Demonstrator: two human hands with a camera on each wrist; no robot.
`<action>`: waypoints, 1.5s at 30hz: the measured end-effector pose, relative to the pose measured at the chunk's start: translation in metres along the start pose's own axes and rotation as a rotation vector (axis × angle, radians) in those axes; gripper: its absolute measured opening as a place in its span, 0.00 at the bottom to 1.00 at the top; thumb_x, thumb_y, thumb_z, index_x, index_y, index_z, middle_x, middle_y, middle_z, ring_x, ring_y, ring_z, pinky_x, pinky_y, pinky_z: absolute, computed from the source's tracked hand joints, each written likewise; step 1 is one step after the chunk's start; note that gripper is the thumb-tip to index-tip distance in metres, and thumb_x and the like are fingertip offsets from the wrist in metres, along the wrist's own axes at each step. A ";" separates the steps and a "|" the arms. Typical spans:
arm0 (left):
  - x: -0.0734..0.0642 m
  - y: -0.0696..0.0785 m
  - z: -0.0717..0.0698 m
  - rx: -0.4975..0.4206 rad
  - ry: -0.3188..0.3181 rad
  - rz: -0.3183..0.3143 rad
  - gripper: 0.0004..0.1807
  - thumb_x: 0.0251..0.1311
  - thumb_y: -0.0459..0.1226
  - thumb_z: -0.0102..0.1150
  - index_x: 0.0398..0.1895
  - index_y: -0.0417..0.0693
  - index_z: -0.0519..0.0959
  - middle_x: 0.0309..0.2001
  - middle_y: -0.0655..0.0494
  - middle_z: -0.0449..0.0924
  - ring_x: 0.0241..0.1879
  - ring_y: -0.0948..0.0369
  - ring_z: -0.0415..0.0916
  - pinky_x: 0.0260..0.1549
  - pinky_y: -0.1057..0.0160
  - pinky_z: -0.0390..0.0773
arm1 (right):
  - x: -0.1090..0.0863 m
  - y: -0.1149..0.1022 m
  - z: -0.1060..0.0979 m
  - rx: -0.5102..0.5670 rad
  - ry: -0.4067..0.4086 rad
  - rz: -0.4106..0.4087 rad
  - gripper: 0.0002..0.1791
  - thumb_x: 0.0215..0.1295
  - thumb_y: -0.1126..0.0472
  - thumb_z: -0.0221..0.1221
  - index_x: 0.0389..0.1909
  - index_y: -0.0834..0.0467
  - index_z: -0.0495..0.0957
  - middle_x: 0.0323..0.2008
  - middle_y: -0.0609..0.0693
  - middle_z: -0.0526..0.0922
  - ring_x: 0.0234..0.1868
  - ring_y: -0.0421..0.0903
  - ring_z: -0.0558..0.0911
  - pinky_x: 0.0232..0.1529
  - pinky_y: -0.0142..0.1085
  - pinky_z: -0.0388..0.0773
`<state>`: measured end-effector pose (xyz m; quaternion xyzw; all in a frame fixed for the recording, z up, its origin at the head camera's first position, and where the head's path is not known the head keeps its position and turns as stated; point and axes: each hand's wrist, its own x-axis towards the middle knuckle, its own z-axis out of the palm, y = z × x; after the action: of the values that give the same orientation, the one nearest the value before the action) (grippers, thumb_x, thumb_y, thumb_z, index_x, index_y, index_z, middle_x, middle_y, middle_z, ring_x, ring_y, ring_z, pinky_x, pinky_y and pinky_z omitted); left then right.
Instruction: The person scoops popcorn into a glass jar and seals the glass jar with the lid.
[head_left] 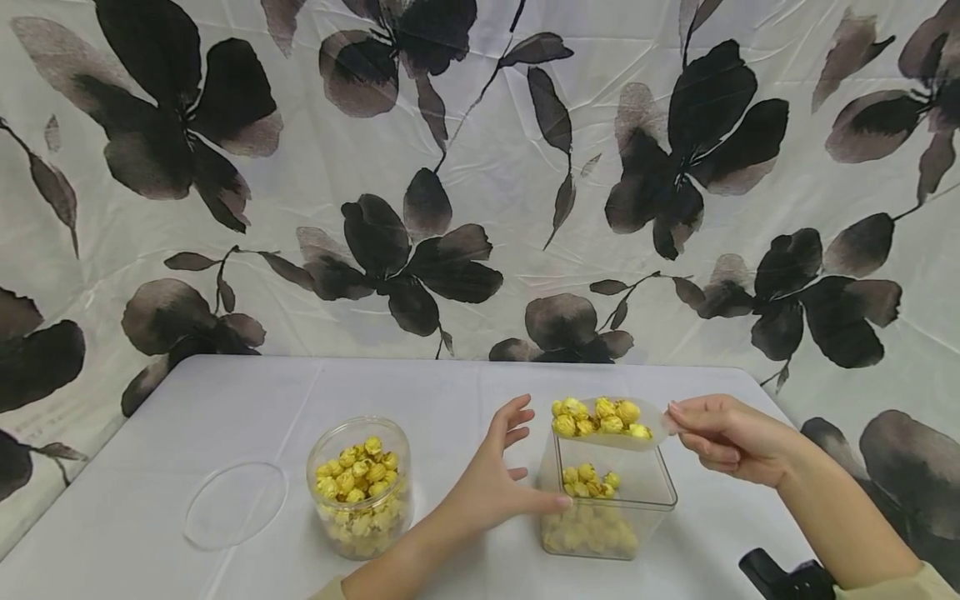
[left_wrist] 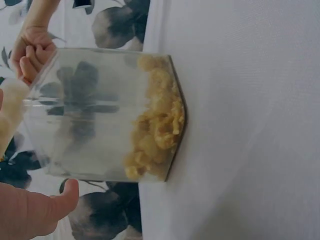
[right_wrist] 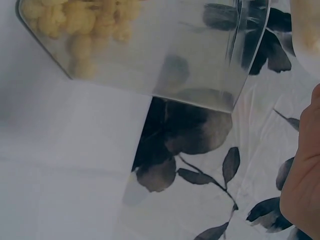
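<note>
In the head view my right hand (head_left: pixel 738 437) pinches the end of a translucent scoop (head_left: pixel 654 423) heaped with yellow popcorn (head_left: pixel 600 415). The scoop is held level above the back of a clear square container (head_left: pixel 654 505), which has more popcorn in its bottom. My left hand (head_left: pixel 495 483) is beside this container, fingers spread apart and thumb at its near left rim. Through the left wrist view, the container's wall (left_wrist: pixel 95 150) and the popcorn layer (left_wrist: pixel 160 115) show from the side. Only part of the right hand (right_wrist: pixel 304 170) shows in the right wrist view.
To the left stands a round clear jar (head_left: pixel 360 533) of popcorn, without a lid. A thin transparent disc (head_left: pixel 236 506) lies left of it on the white table (head_left: pixel 450 392). A black object (head_left: pixel 787 575) is at the lower right; a floral cloth (head_left: pixel 300 167) hangs behind.
</note>
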<state>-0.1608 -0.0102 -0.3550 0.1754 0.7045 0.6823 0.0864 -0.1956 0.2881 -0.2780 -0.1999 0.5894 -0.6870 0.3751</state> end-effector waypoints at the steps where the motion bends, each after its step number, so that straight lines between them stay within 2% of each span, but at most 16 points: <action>1: -0.001 0.003 -0.002 -0.004 0.005 0.004 0.56 0.39 0.37 0.76 0.70 0.61 0.50 0.67 0.53 0.55 0.66 0.50 0.53 0.52 0.46 0.70 | 0.001 -0.001 0.001 -0.001 0.000 0.000 0.18 0.74 0.62 0.40 0.38 0.57 0.81 0.18 0.39 0.71 0.14 0.41 0.48 0.15 0.34 0.39; 10: -0.015 0.021 -0.021 -0.027 0.040 0.039 0.54 0.40 0.35 0.75 0.70 0.61 0.51 0.67 0.53 0.56 0.66 0.52 0.54 0.53 0.46 0.69 | 0.010 -0.009 0.009 -0.008 -0.004 -0.011 0.18 0.74 0.62 0.40 0.37 0.57 0.80 0.18 0.39 0.71 0.13 0.40 0.48 0.15 0.34 0.39; 18: -0.024 0.035 -0.036 -0.034 0.103 0.040 0.54 0.38 0.32 0.75 0.69 0.63 0.54 0.65 0.56 0.59 0.66 0.55 0.56 0.55 0.47 0.68 | 0.019 -0.016 0.018 -0.032 0.018 -0.001 0.16 0.74 0.61 0.43 0.36 0.56 0.81 0.18 0.40 0.71 0.14 0.40 0.50 0.16 0.33 0.41; 24: -0.035 0.044 -0.052 0.027 0.156 0.001 0.56 0.35 0.33 0.77 0.67 0.68 0.53 0.65 0.60 0.59 0.65 0.57 0.56 0.56 0.48 0.67 | 0.029 -0.020 0.025 -0.052 0.030 0.001 0.15 0.73 0.60 0.45 0.33 0.55 0.80 0.18 0.40 0.70 0.13 0.39 0.52 0.15 0.32 0.42; 29: -0.047 0.049 -0.068 0.078 0.171 0.034 0.56 0.36 0.34 0.77 0.68 0.65 0.52 0.65 0.59 0.58 0.66 0.56 0.55 0.57 0.49 0.67 | 0.038 -0.022 0.032 -0.047 0.040 -0.001 0.15 0.72 0.60 0.46 0.33 0.55 0.81 0.17 0.40 0.71 0.13 0.38 0.52 0.15 0.32 0.42; 32: -0.052 0.051 -0.078 0.122 0.186 0.090 0.56 0.37 0.32 0.76 0.69 0.64 0.52 0.65 0.58 0.58 0.66 0.57 0.55 0.56 0.53 0.68 | 0.044 -0.023 0.035 -0.052 0.056 0.004 0.14 0.72 0.59 0.47 0.32 0.55 0.81 0.17 0.40 0.70 0.13 0.38 0.52 0.15 0.31 0.43; 37: -0.062 0.047 -0.101 0.240 0.239 0.203 0.59 0.34 0.30 0.77 0.70 0.61 0.51 0.66 0.57 0.56 0.65 0.60 0.54 0.53 0.71 0.69 | 0.055 -0.024 0.043 -0.068 0.069 0.010 0.15 0.71 0.59 0.48 0.30 0.55 0.81 0.16 0.41 0.70 0.12 0.36 0.54 0.15 0.29 0.45; 40: -0.070 0.042 -0.117 0.312 0.286 0.244 0.60 0.33 0.28 0.77 0.71 0.60 0.50 0.66 0.56 0.55 0.64 0.64 0.54 0.51 0.78 0.66 | 0.063 -0.024 0.047 -0.074 0.065 0.021 0.16 0.72 0.59 0.47 0.29 0.55 0.81 0.16 0.41 0.70 0.11 0.34 0.56 0.15 0.29 0.46; 43: -0.077 0.038 -0.133 0.409 0.340 0.223 0.61 0.33 0.30 0.77 0.71 0.61 0.49 0.66 0.54 0.56 0.63 0.69 0.52 0.49 0.81 0.63 | 0.073 -0.024 0.053 -0.074 0.068 0.036 0.17 0.72 0.61 0.45 0.29 0.55 0.82 0.15 0.41 0.69 0.11 0.33 0.58 0.14 0.27 0.48; 45: -0.082 0.035 -0.142 0.473 0.364 0.181 0.62 0.34 0.32 0.78 0.71 0.64 0.48 0.67 0.53 0.55 0.63 0.69 0.51 0.48 0.82 0.60 | 0.080 -0.024 0.057 -0.077 0.079 0.047 0.18 0.72 0.62 0.45 0.28 0.55 0.82 0.15 0.42 0.69 0.11 0.33 0.59 0.14 0.26 0.50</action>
<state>-0.1318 -0.1726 -0.3225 0.1279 0.8291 0.5244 -0.1456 -0.2130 0.1913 -0.2554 -0.1731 0.6341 -0.6623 0.3597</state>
